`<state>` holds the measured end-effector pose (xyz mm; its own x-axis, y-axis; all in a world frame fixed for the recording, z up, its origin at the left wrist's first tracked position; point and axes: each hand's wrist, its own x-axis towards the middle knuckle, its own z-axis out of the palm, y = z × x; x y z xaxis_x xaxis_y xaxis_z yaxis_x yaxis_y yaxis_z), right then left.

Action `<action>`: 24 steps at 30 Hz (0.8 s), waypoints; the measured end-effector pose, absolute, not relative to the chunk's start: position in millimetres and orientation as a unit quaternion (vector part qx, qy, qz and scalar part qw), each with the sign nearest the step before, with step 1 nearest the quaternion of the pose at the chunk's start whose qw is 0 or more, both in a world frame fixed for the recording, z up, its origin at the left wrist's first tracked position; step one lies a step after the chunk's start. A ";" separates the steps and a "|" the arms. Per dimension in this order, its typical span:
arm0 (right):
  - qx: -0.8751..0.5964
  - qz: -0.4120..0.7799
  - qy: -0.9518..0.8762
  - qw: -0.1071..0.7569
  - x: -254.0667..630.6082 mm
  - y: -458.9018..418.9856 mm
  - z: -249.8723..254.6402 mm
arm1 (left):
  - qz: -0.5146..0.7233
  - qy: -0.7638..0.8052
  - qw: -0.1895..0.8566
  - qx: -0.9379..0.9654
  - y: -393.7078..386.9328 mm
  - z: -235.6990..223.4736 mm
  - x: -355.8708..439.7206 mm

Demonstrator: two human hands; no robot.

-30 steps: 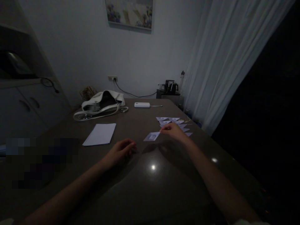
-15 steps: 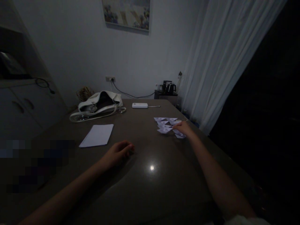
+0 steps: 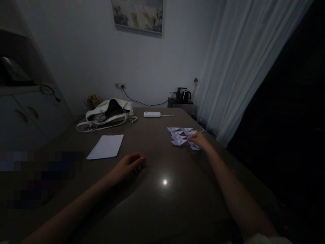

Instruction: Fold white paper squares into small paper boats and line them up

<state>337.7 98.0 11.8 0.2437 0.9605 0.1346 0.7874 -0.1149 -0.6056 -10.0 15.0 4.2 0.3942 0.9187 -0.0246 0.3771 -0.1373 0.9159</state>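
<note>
Several white folded paper boats (image 3: 178, 142) are lined up in two columns on the right part of the dark table. My right hand (image 3: 198, 138) reaches in among them, its thumb and fingers closed in a pinch at a paper boat in the right-hand column. That boat is mostly covered by the hand. Nearer to me, my left hand (image 3: 130, 163) rests on the tabletop with its fingers curled in, and nothing shows in them. Beyond it on the left lies a stack of white paper sheets (image 3: 106, 146).
A white handbag (image 3: 110, 113) lies open at the table's far left. Toward the far edge is a white power bank (image 3: 152, 114) with a short cable. A black kettle (image 3: 185, 96) stands on a low cabinet behind, and a sheer curtain (image 3: 228, 67) hangs at the right.
</note>
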 end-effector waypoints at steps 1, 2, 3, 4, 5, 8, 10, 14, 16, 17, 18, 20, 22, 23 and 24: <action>-0.733 0.146 -0.597 0.291 338.0 98.3 11.2 | 0.287 0.467 0.460 0.699 15.5 3.5 -10.3; -0.734 0.144 -0.598 0.289 338.4 98.6 10.7 | 0.281 0.469 0.457 0.701 15.8 3.1 -10.6; -0.734 0.141 -0.599 0.288 338.8 98.8 10.4 | 0.275 0.472 0.456 0.703 15.9 3.1 -10.8; -0.733 0.136 -0.601 0.288 339.1 98.9 10.2 | 0.269 0.476 0.454 0.704 15.9 3.2 -11.0; -0.731 0.129 -0.604 0.289 339.3 98.8 10.4 | 0.265 0.479 0.452 0.704 15.8 3.7 -11.0; -0.714 0.096 -0.625 0.301 337.5 97.6 12.6 | 0.269 0.481 0.440 0.709 15.2 5.7 -10.7; -0.693 0.065 -0.645 0.315 333.5 96.4 15.0 | 0.267 0.475 0.436 0.716 14.5 6.6 -10.1; -0.645 0.014 -0.685 0.339 320.4 93.2 18.5 | 0.259 0.465 0.423 0.733 12.7 5.6 -9.2; -0.623 0.000 -0.700 0.347 313.0 91.1 18.8 | 0.262 0.461 0.381 0.757 13.1 5.0 -11.6; -0.613 -0.003 -0.709 0.350 309.5 89.8 18.8 | 0.258 0.463 0.337 0.778 14.2 5.1 -14.4; -0.602 -0.004 -0.717 0.351 306.2 88.3 18.6 | 0.248 0.469 0.281 0.799 16.2 5.7 -18.7; -0.573 -0.012 -0.742 0.349 300.4 85.1 18.1 | 0.235 0.485 0.163 0.826 23.1 8.5 -32.3; -0.546 -0.016 -0.764 0.343 294.9 81.8 17.2 | 0.227 0.505 0.061 0.830 33.2 12.9 -52.2; -0.535 -0.012 -0.774 0.337 292.1 80.3 16.5 | 0.209 0.524 0.031 0.825 38.8 15.3 -63.9; -0.527 -0.008 -0.782 0.332 289.0 78.8 15.6 | 0.189 0.544 0.017 0.817 44.2 17.6 -76.1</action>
<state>289.0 78.8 15.6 -0.2244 0.8185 0.5289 0.8296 0.4452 -0.3370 -76.1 44.2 17.6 0.3363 0.8955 0.2916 0.8829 -0.4075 0.2334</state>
